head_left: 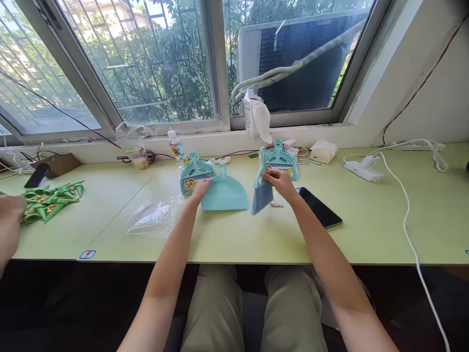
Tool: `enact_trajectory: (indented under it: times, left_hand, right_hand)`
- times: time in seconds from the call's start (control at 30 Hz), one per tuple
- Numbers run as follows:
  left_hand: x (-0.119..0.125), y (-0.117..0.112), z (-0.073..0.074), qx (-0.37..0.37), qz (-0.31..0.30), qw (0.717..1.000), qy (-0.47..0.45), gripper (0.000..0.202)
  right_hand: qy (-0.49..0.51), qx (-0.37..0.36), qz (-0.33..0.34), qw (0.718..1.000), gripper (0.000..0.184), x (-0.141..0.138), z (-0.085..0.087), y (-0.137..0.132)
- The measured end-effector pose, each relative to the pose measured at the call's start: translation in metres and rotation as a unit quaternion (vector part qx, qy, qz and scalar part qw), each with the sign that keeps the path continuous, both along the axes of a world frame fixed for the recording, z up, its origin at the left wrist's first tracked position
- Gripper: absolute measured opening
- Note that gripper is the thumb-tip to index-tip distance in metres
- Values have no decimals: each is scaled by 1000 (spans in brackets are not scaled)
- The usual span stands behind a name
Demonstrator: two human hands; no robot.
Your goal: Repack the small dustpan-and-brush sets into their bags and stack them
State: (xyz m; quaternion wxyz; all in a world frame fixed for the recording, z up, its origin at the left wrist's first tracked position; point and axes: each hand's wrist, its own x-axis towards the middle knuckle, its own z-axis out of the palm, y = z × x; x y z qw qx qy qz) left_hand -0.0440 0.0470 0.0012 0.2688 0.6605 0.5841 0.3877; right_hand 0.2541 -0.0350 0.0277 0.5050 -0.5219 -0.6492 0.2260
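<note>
A teal dustpan (pixel 225 192) lies flat at the middle of the pale green table (pixel 227 239). My left hand (pixel 201 188) rests on its left edge, fingers closed on the rim. Just behind the hand lies a packaged teal brush-and-dustpan set (pixel 195 172). My right hand (pixel 280 182) grips a small teal brush (pixel 261 188) with grey bristles pointing toward me. Behind that hand lies another packaged set (pixel 281 162).
An empty clear plastic bag (pixel 154 216) lies left of the dustpan. A black phone (pixel 319 207) sits right of the brush. A white power strip (pixel 363 170) and cable (pixel 406 205) are at right, green cones (pixel 51 200) at left, another person's hand (pixel 9 220) at the left edge.
</note>
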Motion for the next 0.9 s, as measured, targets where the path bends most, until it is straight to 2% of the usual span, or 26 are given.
enact_trajectory:
  times: [0.07,0.17,0.23,0.3,0.5,0.63,0.77,0.9]
  left_hand:
    - [-2,0,-3,-54,-47,995,71,30]
    - [6,-8,-4,-56,-95,974,199,32]
    - [11,-15,-2,-43,-93,961,256,35]
    - [14,-21,1,-41,-83,952,293,37]
    - [19,-28,3,2,-51,940,339,48]
    - [18,-28,0,43,-12,940,337,44]
    - [16,-27,1,50,-23,938,342,35]
    - [15,-26,3,28,-38,937,345,29]
  right_hand:
    - [-158,-73,-22,985,43,7,1,-2]
    - [-367,-164,-77,913,37,5,-4,-5]
    - [-435,-191,-103,874,36,-1,-9,-5]
    - [-459,-205,-121,856,38,-6,-13,-4]
    - [-468,-203,-150,847,42,-5,-15,-2]
    - [-460,-202,-168,848,44,-3,-15,-3]
    - [-460,-216,-156,847,47,-5,-17,-3]
    - [-460,-223,-133,849,39,-7,-21,-2]
